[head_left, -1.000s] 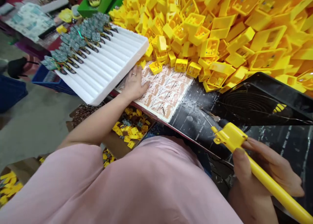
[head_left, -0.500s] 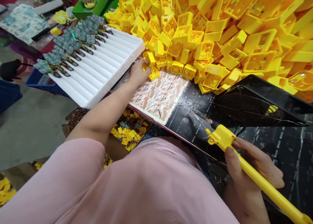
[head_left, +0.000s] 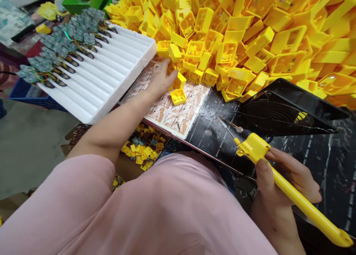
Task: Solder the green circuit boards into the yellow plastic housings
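My left hand (head_left: 161,77) reaches to the near edge of a heap of yellow plastic cases (head_left: 194,51). Its thumb and fingers are apart, with the fingertips among the cases and partly hidden. Just past the thumb stands one case (head_left: 179,80), and a small open case (head_left: 178,96) lies nearer me on the patterned sheet (head_left: 178,117). In my right hand (head_left: 289,177) is a yellow soldering iron (head_left: 254,147), gripped by its handle with the thumb on top. The iron's thin metal tip points left over the black bench top.
Left of my arm, a white grooved foam block (head_left: 111,73) carries rows of small grey-green parts with wires (head_left: 66,43). A black fan (head_left: 278,110) lies at the right, before the heap. Below the bench edge, a box holds more yellow pieces (head_left: 143,154). Green bins (head_left: 91,0) stand behind.
The view has shifted slightly right. A small case now lies apart from the heap, nearer me, and my left hand's fingers reach farther into the cases. The right hand keeps holding the iron.
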### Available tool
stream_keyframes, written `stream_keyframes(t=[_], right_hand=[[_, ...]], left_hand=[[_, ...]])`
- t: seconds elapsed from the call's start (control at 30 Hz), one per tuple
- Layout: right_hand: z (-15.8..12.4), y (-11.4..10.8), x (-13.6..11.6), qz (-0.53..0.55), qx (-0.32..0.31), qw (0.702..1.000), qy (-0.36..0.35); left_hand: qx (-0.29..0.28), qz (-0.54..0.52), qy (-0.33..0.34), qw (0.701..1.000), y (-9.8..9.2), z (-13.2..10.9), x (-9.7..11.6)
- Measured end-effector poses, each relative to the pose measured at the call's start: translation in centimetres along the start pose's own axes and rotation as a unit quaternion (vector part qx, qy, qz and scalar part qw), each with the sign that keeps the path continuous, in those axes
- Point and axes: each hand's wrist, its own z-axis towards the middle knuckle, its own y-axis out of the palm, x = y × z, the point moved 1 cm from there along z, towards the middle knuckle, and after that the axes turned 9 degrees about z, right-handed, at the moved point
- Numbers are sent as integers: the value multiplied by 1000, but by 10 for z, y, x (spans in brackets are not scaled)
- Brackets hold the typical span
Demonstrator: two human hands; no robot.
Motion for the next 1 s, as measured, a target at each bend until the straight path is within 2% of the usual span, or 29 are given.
stream_keyframes(t=[0.07, 0.17, 0.23, 0.3, 0.37, 0.4, 0.47, 0.53, 0.6, 0.67, 0.77, 0.83, 0.93, 1.0], right_hand=[[3, 3, -2, -5, 13, 999, -33], [7, 9, -2, 0, 2, 999, -34], [10, 13, -3, 8, 29, 999, -46], [12, 18, -7, 10, 71, 995, -75], [14, 22, -15, -4, 88, 991, -97], [15, 23, -19, -13, 74, 993, -96], [18, 24, -28, -11, -7, 997, -78], [22, 23, -34, -7, -104, 992, -72], [28, 22, -36, -51, -187, 976, -97], [36, 27, -35, -111, -236, 958, -121], [46, 50, -29, -146, -284, 938, -136], [49, 73, -24, -183, -304, 921, -159], [50, 104, -16, -250, -327, 896, -168], [50, 112, -11, -261, -338, 890, -163]], left_hand=[[-6, -6, 28, 1000, -3, -20, 10], [-28, -10, 86, 996, -8, -57, 31], [-50, -11, 120, 991, -9, -76, 50], [-83, -20, 149, 985, -7, -85, 71], [-122, -42, 175, 976, -6, -87, 90], [-135, -55, 184, 972, -7, -87, 96], [-124, -72, 189, 971, -14, -85, 100], [-84, -64, 185, 977, -26, -88, 95], [-53, -43, 193, 979, -41, -98, 84], [-39, -18, 223, 974, -52, -116, 76], [-6, 45, 265, 963, -54, -143, 75], [-3, 96, 263, 960, -49, -153, 81], [-35, 132, 247, 959, -41, -151, 88], [-54, 118, 266, 955, -42, -145, 86]])
